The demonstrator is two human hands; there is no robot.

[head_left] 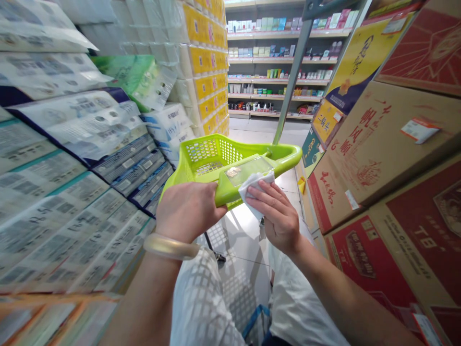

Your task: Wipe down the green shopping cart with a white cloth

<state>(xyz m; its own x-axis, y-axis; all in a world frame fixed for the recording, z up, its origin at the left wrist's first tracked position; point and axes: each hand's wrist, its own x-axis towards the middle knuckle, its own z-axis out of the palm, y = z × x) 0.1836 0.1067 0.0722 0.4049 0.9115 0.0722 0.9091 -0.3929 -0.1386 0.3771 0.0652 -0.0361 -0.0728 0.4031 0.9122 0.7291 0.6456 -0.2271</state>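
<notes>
A lime-green plastic shopping cart (176,178) with a perforated basket stands right before me, its handle end toward my body. My left hand (189,206) is wrapped round the left part of the cart's handle; a gold-coloured bangle (171,246) circles that wrist. In my right hand (275,211) is a white cloth or tissue (254,190), pressed by the fingers onto the handle's near edge. Just beyond the cloth, a clear panel (248,169) is set into the handle. The thumb of my right hand is mostly hidden.
Stacked tissue packs (118,120) rise close on the left. Piled cartons (392,125) crowd the right side. A slanted metal pole (293,81) stands behind the cart's right end. Shelves of small boxed goods (277,60) line the back, beyond a pale tiled floor (252,126).
</notes>
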